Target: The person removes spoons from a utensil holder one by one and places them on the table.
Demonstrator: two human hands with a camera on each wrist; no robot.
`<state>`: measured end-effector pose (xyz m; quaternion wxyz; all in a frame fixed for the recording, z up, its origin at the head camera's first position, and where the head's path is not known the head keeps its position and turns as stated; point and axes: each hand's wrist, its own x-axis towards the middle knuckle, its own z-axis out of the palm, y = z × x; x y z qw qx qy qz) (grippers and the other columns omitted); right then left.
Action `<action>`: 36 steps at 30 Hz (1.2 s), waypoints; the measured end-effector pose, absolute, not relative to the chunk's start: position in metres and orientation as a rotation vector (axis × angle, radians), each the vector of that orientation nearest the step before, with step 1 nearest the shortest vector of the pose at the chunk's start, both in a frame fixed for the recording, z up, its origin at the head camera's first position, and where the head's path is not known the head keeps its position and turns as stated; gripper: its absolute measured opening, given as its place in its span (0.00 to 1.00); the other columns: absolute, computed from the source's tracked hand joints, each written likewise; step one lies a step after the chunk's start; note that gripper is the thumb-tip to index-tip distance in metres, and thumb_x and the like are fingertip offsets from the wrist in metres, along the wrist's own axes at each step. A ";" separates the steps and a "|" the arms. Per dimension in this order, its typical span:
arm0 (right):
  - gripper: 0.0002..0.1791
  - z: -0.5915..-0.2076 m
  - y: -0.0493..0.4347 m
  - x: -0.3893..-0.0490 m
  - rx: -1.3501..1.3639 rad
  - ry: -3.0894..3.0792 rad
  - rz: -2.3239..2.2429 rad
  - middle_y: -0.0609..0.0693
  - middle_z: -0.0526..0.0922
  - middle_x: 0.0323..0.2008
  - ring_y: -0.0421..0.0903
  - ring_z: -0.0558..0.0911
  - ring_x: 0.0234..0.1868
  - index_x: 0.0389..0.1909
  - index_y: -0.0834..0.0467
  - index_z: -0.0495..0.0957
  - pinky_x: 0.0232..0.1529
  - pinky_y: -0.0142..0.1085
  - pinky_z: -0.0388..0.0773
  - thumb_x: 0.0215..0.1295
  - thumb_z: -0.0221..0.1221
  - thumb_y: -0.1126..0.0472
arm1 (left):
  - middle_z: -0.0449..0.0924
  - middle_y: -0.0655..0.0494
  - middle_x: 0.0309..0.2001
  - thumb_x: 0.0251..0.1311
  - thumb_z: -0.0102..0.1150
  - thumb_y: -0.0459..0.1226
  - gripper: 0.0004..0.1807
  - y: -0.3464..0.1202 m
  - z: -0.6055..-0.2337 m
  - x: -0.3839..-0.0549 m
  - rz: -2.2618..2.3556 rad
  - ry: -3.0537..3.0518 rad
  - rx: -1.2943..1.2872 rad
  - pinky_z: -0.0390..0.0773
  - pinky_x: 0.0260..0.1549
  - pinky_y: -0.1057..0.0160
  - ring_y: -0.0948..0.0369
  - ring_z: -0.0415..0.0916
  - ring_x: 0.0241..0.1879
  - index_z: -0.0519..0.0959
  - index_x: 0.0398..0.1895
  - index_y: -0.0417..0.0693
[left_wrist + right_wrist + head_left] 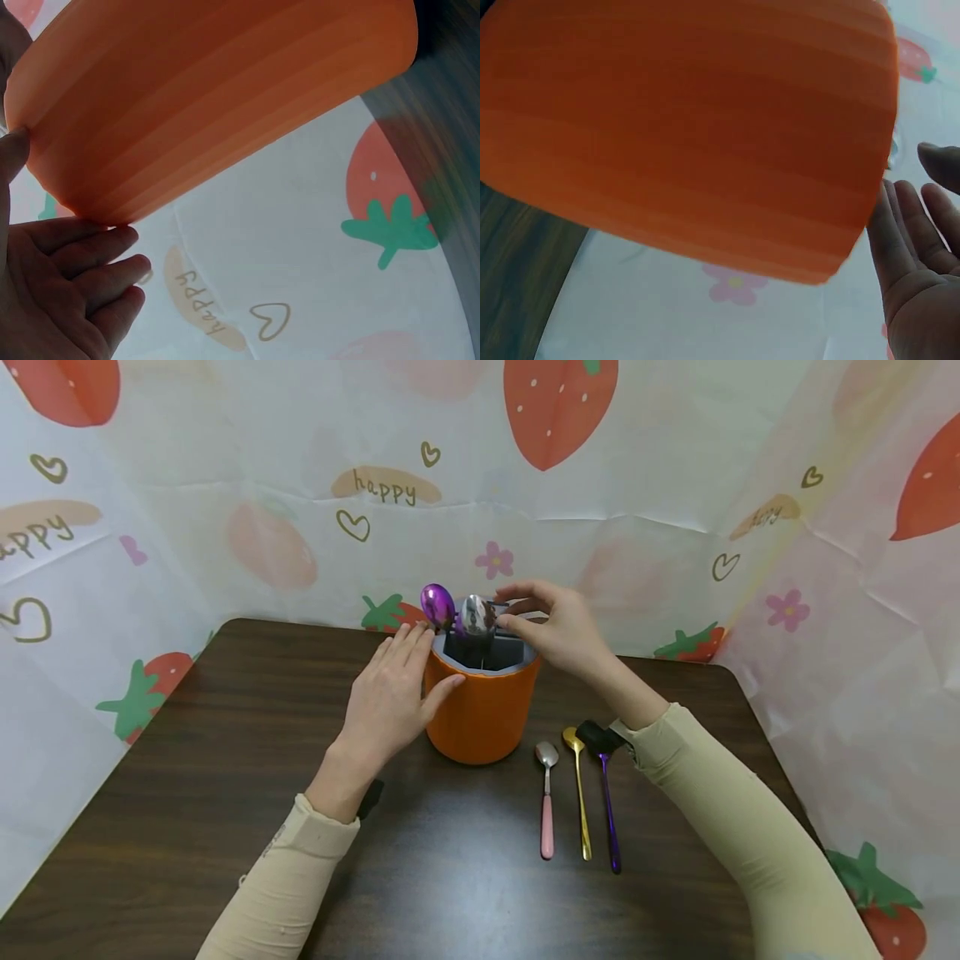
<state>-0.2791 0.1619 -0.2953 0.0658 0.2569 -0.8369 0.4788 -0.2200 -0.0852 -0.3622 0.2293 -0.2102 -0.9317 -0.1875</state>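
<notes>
An orange utensil holder (480, 718) with a grey divided insert stands upright at the back of the table. A purple spoon (438, 606) and a silver spoon (477, 616) stick up from it, bowls upward. My left hand (390, 693) rests against the holder's left side, fingers straight along the rim and thumb toward the front. Beside the silver spoon, at the right rim, is my right hand (558, 625); its thumb and fingers are spread apart, as the right wrist view shows. The orange wall (690, 135) fills most of that view.
Right of the holder lie a pink-handled spoon (547, 802), a gold spoon (581, 793) and a purple-handled one (611, 818), its top end hidden under the black wrist camera (598, 739). A strawberry-print sheet (285, 460) hangs behind the dark wooden table (187, 793).
</notes>
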 end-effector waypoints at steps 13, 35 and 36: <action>0.19 -0.294 0.143 -0.287 0.758 -2.635 1.332 0.52 0.88 0.51 0.47 0.87 0.49 0.60 0.57 0.82 0.48 0.42 0.87 0.70 0.68 0.62 | 0.68 0.37 0.74 0.71 0.59 0.58 0.42 -0.086 -0.364 -0.222 -0.518 -2.534 -0.592 0.60 0.76 0.46 0.43 0.63 0.76 0.68 0.75 0.35; 0.17 -0.291 0.145 -0.283 0.723 -2.601 1.375 0.54 0.83 0.50 0.50 0.86 0.46 0.55 0.59 0.85 0.45 0.40 0.87 0.67 0.70 0.64 | 0.69 0.37 0.73 0.71 0.59 0.58 0.42 -0.086 -0.364 -0.221 -0.517 -2.541 -0.586 0.59 0.76 0.47 0.44 0.63 0.76 0.68 0.75 0.35; 0.17 -0.291 0.145 -0.283 0.718 -2.597 1.383 0.54 0.83 0.49 0.49 0.86 0.46 0.55 0.59 0.85 0.45 0.40 0.87 0.67 0.70 0.64 | 0.69 0.37 0.74 0.71 0.59 0.58 0.42 -0.086 -0.363 -0.221 -0.517 -2.542 -0.585 0.59 0.76 0.47 0.44 0.63 0.76 0.68 0.75 0.35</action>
